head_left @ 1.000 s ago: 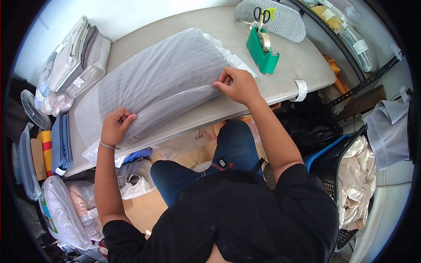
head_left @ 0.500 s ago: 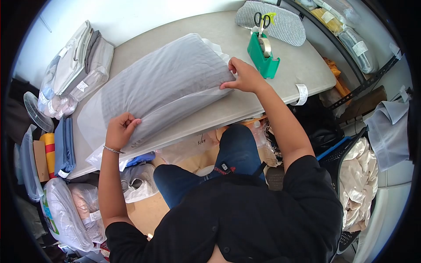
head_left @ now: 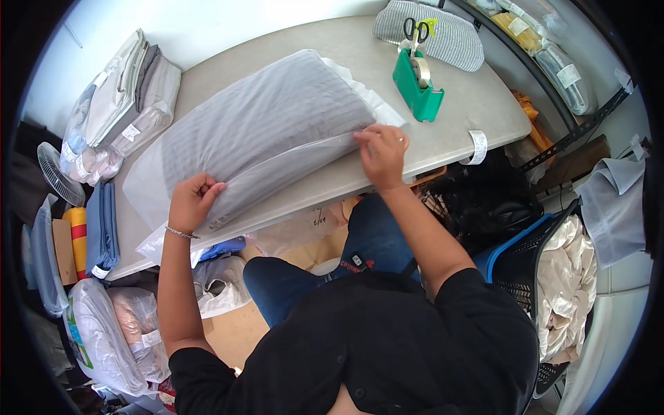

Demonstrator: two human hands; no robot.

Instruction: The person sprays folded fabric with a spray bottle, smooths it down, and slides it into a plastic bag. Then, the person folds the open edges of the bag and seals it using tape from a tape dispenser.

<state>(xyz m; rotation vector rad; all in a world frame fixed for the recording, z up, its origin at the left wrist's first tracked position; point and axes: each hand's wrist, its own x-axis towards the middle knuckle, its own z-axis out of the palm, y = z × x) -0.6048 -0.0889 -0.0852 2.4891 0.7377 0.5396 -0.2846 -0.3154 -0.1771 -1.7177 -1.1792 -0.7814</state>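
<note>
A folded grey cloth (head_left: pixel 256 114) lies inside a translucent plastic bag (head_left: pixel 144 169) on the table, its long side running from lower left to upper right. My left hand (head_left: pixel 193 200) pinches the bag's front edge near its left end, thumb against curled fingers. At the front right corner, my right hand (head_left: pixel 382 155) has its fingertips closed on the plastic edge. Loose whitish plastic sticks out past the cloth's right side, just beyond my right hand.
On the grey table (head_left: pixel 477 104) stand a green tape dispenser (head_left: pixel 418 86) holding scissors (head_left: pixel 416 31) and a striped grey folded cloth (head_left: pixel 432 34). Bagged folded fabrics (head_left: pixel 124 104) are stacked at left. A black basket (head_left: pixel 519 266) with cream fabric sits at right, below a shelf.
My right hand has come down from the bag's right side to its front corner, its fingers drawing together. More loose plastic shows at the right end. My left hand keeps its pinch.
</note>
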